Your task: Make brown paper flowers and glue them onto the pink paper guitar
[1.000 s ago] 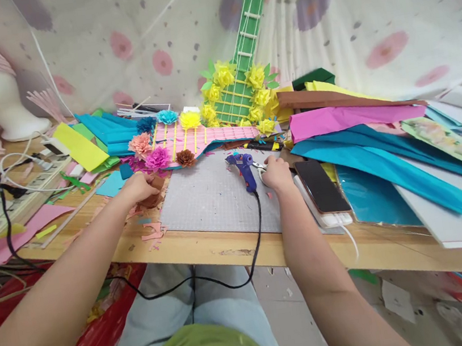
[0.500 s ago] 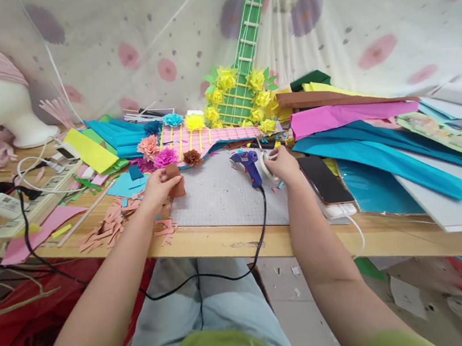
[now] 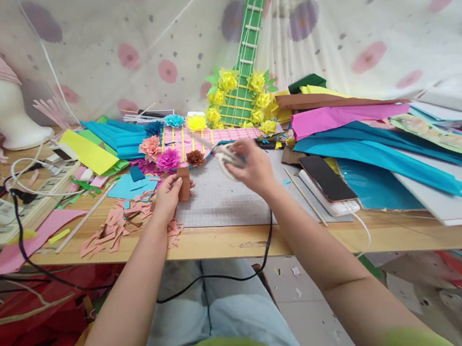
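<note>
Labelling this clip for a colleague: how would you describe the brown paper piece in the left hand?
A grey cutting mat lies on the wooden table. At its far left corner the left hand holds the brown paper piece upright. It is a plain block, unlike the rosette-shaped brown paper flower behind it.

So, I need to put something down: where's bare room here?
The grey cutting mat is bare nearer than the brown roll in the left hand and the scissors in the right hand, between pink scraps and a wooden stick. Crowded elsewhere: paper sheets, phone, cables.
</note>
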Available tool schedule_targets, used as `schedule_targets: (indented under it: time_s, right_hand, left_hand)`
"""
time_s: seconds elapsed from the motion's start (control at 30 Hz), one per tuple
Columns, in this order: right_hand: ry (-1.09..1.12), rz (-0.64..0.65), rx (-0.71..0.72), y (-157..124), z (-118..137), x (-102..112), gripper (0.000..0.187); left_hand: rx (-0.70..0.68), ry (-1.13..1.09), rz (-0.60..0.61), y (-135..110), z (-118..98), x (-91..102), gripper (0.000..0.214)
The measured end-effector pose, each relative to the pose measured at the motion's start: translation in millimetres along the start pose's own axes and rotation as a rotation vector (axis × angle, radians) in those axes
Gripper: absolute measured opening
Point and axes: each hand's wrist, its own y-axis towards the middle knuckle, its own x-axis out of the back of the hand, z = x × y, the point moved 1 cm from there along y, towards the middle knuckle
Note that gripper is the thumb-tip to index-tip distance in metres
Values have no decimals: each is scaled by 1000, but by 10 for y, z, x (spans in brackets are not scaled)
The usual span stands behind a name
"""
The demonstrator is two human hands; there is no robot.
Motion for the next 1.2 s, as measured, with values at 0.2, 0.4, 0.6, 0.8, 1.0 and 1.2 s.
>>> schedule_targets:
  time_s: [0.2,0.4,0.6,0.8,1.0,1.2]
  right_hand:
    - [-94,261,-52,-117,-28,-367,33]
    - [-87,243,-35,-145,-62,-341,36]
    - [-85,614,-55,-116,-85,-259,47]
    - [30,912,32,67,-148,-233,52]
    - [263,1078,-89,143,-173,-278,53]
    - [445,1167,-255,141,-157,-299,53]
  left_hand:
    - [42,-34,25,7,-11,-9,35]
    - [50,-1,71,6,-27,-31,42]
    - [58,-28,107,5,-26,13,45]
    - [145,-7,178,37,-14,-2,38]
    - [225,-28,211,71,-4,11,30]
    - [263,-17,242,96,-27,19,22]
